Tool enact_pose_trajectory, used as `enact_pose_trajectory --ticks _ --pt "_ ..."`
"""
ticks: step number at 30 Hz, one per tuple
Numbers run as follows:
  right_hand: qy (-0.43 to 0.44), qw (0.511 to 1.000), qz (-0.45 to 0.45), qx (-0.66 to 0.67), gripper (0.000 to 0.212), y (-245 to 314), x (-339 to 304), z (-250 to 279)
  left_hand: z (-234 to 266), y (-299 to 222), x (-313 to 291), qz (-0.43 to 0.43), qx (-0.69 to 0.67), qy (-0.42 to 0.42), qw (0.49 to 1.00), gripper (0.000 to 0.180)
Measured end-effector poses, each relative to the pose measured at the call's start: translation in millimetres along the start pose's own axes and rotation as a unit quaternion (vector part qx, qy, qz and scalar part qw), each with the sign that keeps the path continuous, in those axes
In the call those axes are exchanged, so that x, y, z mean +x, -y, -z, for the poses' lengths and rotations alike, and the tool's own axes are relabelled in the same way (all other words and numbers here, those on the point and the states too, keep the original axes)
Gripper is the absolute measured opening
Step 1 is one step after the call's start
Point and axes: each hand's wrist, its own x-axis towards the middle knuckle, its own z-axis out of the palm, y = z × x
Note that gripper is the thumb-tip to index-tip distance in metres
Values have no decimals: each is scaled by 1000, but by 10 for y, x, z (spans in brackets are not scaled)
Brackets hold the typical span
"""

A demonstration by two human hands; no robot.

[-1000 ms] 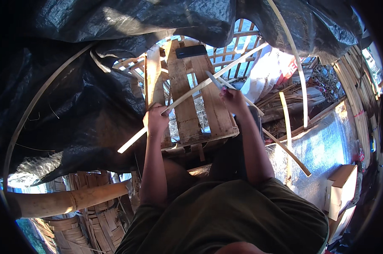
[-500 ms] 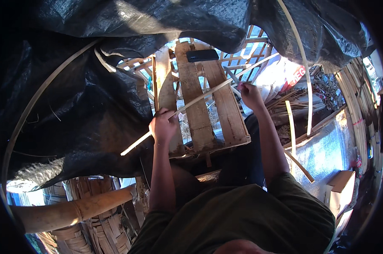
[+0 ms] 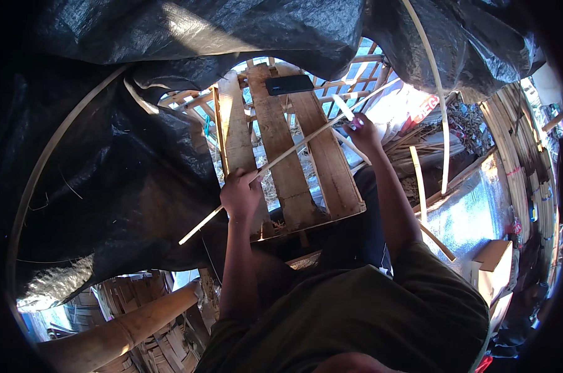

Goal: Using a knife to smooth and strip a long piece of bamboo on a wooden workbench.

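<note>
A long, thin pale bamboo strip [image 3: 294, 148] runs slantwise over a slatted wooden bench top [image 3: 286, 180]. My left hand [image 3: 240, 195] is closed round the strip near its lower left end, above the bench's left slat. In my right hand [image 3: 365, 135] is a knife [image 3: 342, 107], gripped by the handle. Its bright blade points up and left and meets or crosses the strip; whether they touch I cannot tell. Toward the far end of the bench lies a black phone [image 3: 289, 84].
Black plastic sheeting [image 3: 107, 174] hangs at the left and overhead, with a curved strip across it. A thick bamboo pole [image 3: 126, 323] lies lower left. On the right are a cardboard box [image 3: 494, 258], a silvery sheet [image 3: 465, 214] and a bundle of long bamboo strips [image 3: 521, 137].
The knife blade has swung to point more up and left and now shows clearly along the strip. My left hand has turned a little, still holding the strip. The whole view has shifted slightly.
</note>
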Motion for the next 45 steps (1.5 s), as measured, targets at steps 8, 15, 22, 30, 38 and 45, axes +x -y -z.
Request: enact_pose_trajectory --ticks 8,15,22,30,38,45 --pt "95 969 207 -92 29 34 413 -208 -46 -220 203 -11 -37 62 997 29" --pt "68 974 218 -7 19 223 263 -162 -486 -443 407 6 -50 84 995 27" --pt "-1 998 -9 -59 41 -172 553 52 -682 -455 327 -19 63 -3 998 25" --pt "18 998 -11 -63 46 -265 575 11 -690 -445 341 -40 49 -9 998 25" --pt "116 980 -162 29 49 -147 579 127 -661 -494 344 -36 62 6 997 25" --pt "159 972 -151 83 46 -187 632 104 -644 -502 346 -51 35 -17 998 26"
